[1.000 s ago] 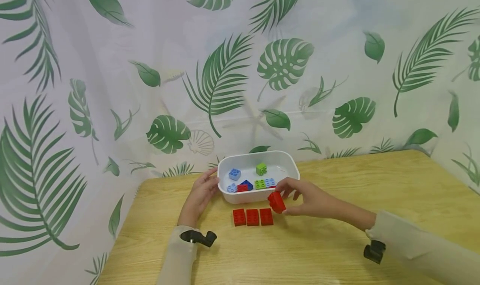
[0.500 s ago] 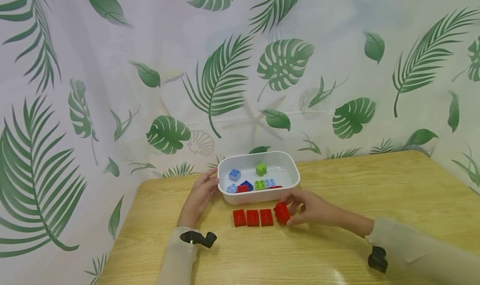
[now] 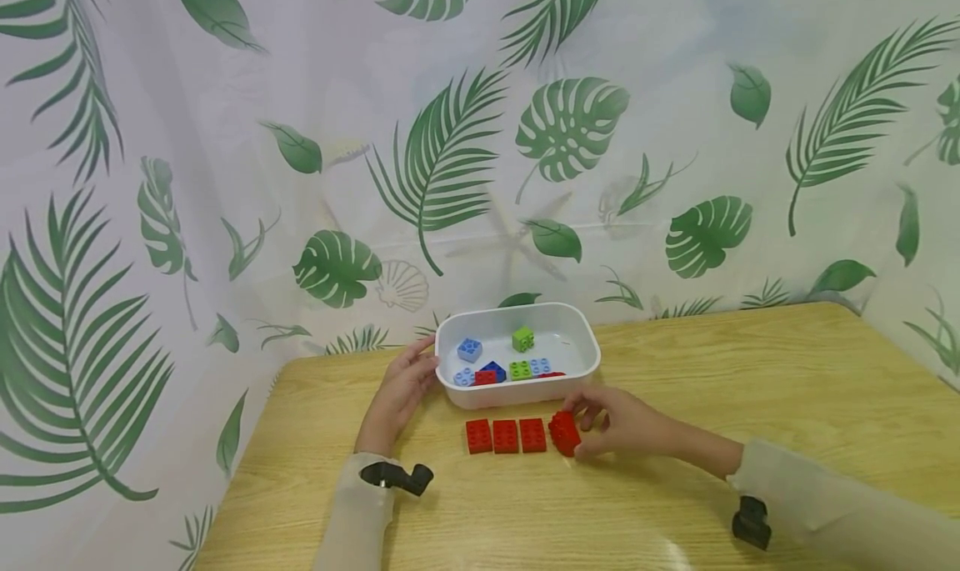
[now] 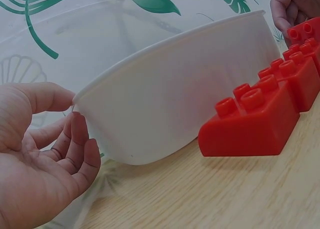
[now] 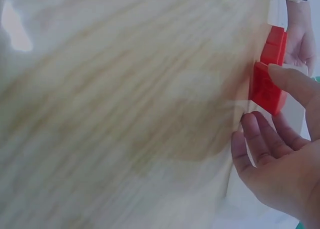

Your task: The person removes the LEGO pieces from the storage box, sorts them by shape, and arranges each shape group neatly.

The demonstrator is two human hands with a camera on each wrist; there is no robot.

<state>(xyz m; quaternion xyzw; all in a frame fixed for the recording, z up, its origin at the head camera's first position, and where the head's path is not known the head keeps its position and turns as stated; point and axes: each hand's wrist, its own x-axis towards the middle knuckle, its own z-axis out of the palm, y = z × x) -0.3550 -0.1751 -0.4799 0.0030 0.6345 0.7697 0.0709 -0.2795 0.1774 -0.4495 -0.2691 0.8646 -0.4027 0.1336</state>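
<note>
Palm up beside the left end of a white plastic bin [image 3: 517,394], my left hand [image 3: 401,392] holds its rim, with the other fingers curled below in the left wrist view. In front of the bin, red toy building bricks [image 3: 506,437] stand in a row, studs up. My right hand [image 3: 622,421] pinches another red brick [image 3: 565,434] between thumb and fingers at the row's right end. That brick looks tilted, its studs toward the left. In the right wrist view the thumb lies against the red brick [image 5: 267,91]; part of it is hidden.
Inside the bin are light blue [image 3: 469,350], dark blue [image 3: 495,371], green [image 3: 522,338] and red bricks [image 3: 485,377], some partly hidden by the front wall. A leaf-patterned curtain [image 3: 480,179] hangs behind the wooden table [image 3: 525,513].
My right hand has lowered the red brick from beside the bin's front wall to the right end of the row. The left hand and bin have stayed in place.
</note>
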